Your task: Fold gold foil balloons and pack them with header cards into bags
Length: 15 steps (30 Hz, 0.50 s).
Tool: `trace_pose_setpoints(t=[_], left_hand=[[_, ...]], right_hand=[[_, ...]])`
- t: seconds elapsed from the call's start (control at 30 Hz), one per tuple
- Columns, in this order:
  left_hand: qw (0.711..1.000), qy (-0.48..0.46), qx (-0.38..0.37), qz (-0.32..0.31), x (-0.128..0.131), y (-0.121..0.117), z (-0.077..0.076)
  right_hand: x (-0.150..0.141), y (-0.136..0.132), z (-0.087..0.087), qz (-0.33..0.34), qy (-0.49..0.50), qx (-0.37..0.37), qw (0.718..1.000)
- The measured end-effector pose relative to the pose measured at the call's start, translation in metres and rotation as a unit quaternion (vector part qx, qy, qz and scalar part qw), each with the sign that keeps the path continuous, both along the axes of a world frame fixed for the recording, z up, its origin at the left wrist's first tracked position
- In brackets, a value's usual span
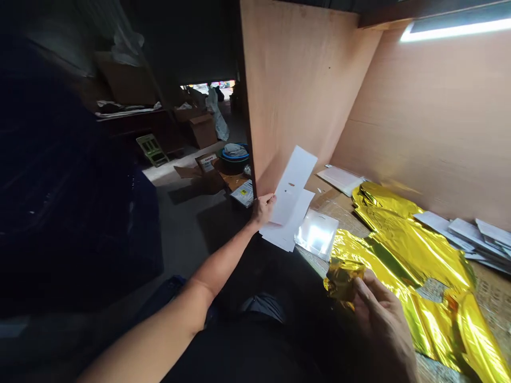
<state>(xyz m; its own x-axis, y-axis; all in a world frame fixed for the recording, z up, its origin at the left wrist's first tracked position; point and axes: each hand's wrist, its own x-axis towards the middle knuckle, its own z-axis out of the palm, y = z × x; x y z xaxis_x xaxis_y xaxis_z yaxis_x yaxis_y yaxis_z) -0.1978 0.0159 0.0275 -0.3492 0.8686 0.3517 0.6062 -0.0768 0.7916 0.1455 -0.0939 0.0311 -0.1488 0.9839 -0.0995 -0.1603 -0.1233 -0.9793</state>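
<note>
My left hand (pixel 263 210) reaches out to the table's left end and pinches the edge of a white card (pixel 296 173) with a small cut-out slot. The card is tilted up over other white sheets (pixel 285 234) lying at the table edge. My right hand (pixel 379 306) is closer to me, thumb and fingers closed on a small folded piece of gold foil (pixel 345 279). Just beyond it lies a clear plastic sleeve (pixel 317 234) with a hang hole. Large shiny gold foil sheets (pixel 403 239) spread over the table to the right.
Plywood panels (pixel 295 90) wall the table at the left and back, under a tube light (pixel 459 29). Stacks of white packets (pixel 479 234) lie at the right rear. On the floor to the left are cardboard boxes (pixel 203 130), a blue-rimmed tub (pixel 235 151) and a green folding stool (pixel 152 149).
</note>
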Motion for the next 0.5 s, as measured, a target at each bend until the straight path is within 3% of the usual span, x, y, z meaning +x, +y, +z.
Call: trace_pose_setpoints(t=[0.1,0.17,0.2,0.27,0.33,0.37,0.4,0.43,0.5], left_hand=[[0.977,-0.198,0.026,-0.074,0.055,-0.039,-0.004],[0.917,-0.372,0.018,-0.141,0.094,-0.068,-0.012],[0.872,-0.456,0.002,-0.18,0.11,-0.08,-0.015],[0.749,-0.599,-0.082,-0.271,0.131,-0.091,-0.021],[0.623,-0.675,-0.193,-0.344,0.137,-0.086,-0.025],[0.582,-0.686,-0.243,-0.364,0.137,-0.079,-0.027],[0.561,-0.683,-0.285,-0.371,0.137,-0.07,-0.028],[0.559,-0.669,-0.318,-0.373,0.136,-0.062,-0.029],[0.593,-0.603,-0.369,-0.386,0.139,-0.049,-0.028]], right_hand=[[-0.029,0.016,0.003,-0.045,0.056,0.078,0.994],[-0.039,0.024,0.005,-0.051,0.052,0.077,0.994],[-0.04,0.025,0.006,-0.043,0.031,0.061,0.997],[-0.032,0.022,0.008,-0.014,-0.032,0.022,0.999],[-0.016,0.013,0.011,0.017,-0.107,0.004,0.994],[-0.007,0.009,0.012,0.03,-0.152,0.008,0.988],[0.002,0.005,0.014,0.039,-0.203,0.016,0.978],[0.009,0.003,0.015,0.045,-0.257,0.023,0.965],[0.021,0.0,0.018,0.042,-0.342,0.025,0.938]])
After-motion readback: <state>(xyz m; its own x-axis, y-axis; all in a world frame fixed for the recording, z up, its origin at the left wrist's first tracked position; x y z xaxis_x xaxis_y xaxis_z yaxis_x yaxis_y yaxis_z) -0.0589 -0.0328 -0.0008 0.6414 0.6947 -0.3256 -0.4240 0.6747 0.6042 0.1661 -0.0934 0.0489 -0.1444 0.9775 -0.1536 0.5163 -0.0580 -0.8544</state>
